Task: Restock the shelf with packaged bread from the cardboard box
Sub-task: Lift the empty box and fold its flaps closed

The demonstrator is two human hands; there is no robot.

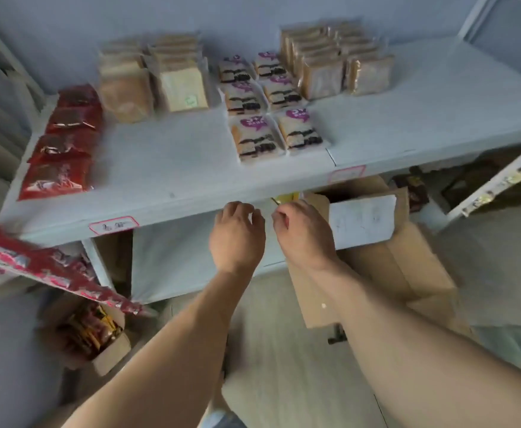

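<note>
The pale shelf (166,168) carries packaged bread: red packets (58,177) on the left, clear-wrapped toast slices (182,88), purple-labelled sandwich packs (257,140) in two rows, and brown slices (324,74) at the back right. The open cardboard box (407,267), with a white label (361,223) on its flap, stands on the floor under the shelf's front edge. My left hand (237,233) hovers just below that edge with fingers loosely curled and nothing in it. My right hand (302,230) is beside it, fingertips right under a yellow packet (285,197); whether it pinches the packet is unclear.
A red-patterned strip (52,273) juts in from the left at a lower level. A small carton of orange and red snack packets (95,332) sits on the floor at the left. A white shelf frame (494,180) slants at the right, with dark goods behind it.
</note>
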